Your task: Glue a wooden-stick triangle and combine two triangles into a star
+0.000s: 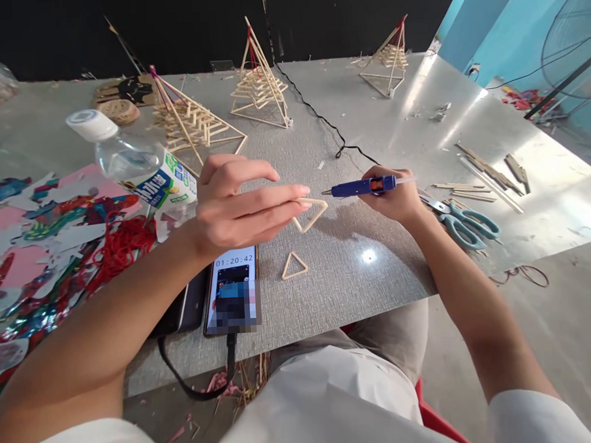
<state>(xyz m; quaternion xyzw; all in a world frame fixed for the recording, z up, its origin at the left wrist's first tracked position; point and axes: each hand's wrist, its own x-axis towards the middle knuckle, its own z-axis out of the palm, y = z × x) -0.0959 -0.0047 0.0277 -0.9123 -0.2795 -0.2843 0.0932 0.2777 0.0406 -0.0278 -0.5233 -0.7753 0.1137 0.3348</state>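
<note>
Between the fingertips of my left hand (248,201) is a small triangle of wooden sticks (316,215), lifted above the table. My right hand (397,196) is wrapped round a blue hot glue gun (357,187), its nozzle pointing left toward the triangle and a short way from it. A clear glue stick (407,179) juts out of the gun's back end. Lower down, a second, smaller-looking stick triangle (294,266) lies flat on the grey table (338,298).
Stick pyramids (257,86) stand at the back. A bottle (131,157), red string (127,242) and foil scraps lie left, near a phone (231,293) with a cable. Scissors (465,224) and loose sticks (494,170) are right. A black cord (315,113) crosses the table.
</note>
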